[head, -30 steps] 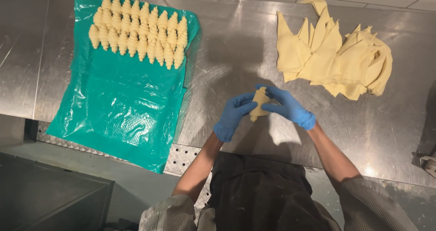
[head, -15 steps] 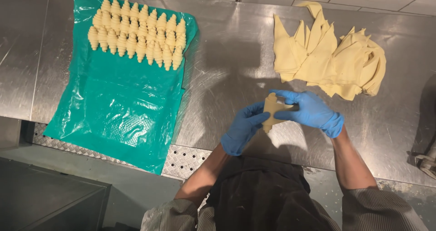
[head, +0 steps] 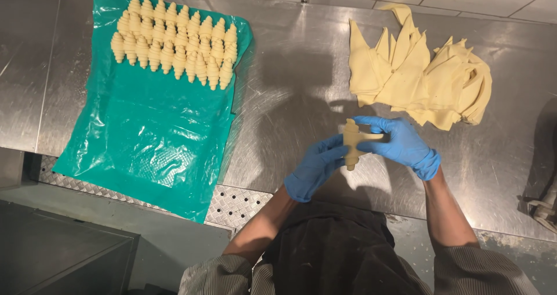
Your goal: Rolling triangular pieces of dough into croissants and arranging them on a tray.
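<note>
Both hands wear blue gloves and meet over the steel bench (head: 301, 74), just in front of the person's dark apron. Her or his left hand (head: 315, 167) cups the near end of a small rolled piece of dough (head: 350, 143) with curled fingers, while the right hand (head: 400, 144) pinches a flat tail of the same dough between thumb and fingertips, so the roll stands upright between the two. Further back and to the right lies a loose heap of cut dough triangles (head: 418, 74), pale yellow. Well off to the left, a green plastic sheet (head: 145, 144) covers the bench, and at its far end rows of shaped croissants (head: 174, 48) sit close together.
</note>
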